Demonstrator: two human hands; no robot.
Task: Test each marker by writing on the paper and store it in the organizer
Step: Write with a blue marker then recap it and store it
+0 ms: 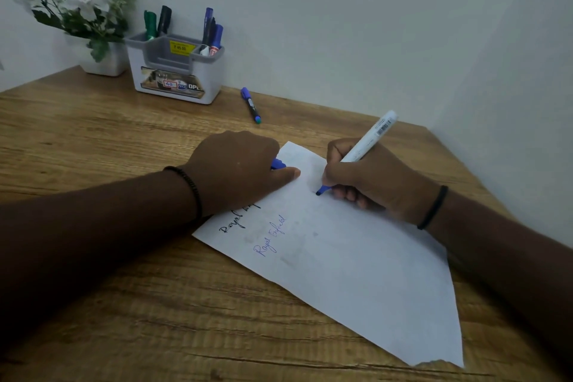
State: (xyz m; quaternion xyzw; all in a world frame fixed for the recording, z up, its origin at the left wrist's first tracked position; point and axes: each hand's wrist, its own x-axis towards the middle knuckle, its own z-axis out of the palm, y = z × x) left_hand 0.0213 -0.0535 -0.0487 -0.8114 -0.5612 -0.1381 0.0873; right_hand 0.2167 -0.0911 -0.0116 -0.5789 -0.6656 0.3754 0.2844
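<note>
While both hands press paper (356, 257), wooden desk (93, 139) meets white walls (341, 25).

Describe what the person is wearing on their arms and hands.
Both forearms are bare, with no sleeves in view. The left wrist carries a thin black beaded bracelet. The right wrist carries a plain, smooth black band. No rings, watch or gloves show on the left hand or the right hand.
</note>
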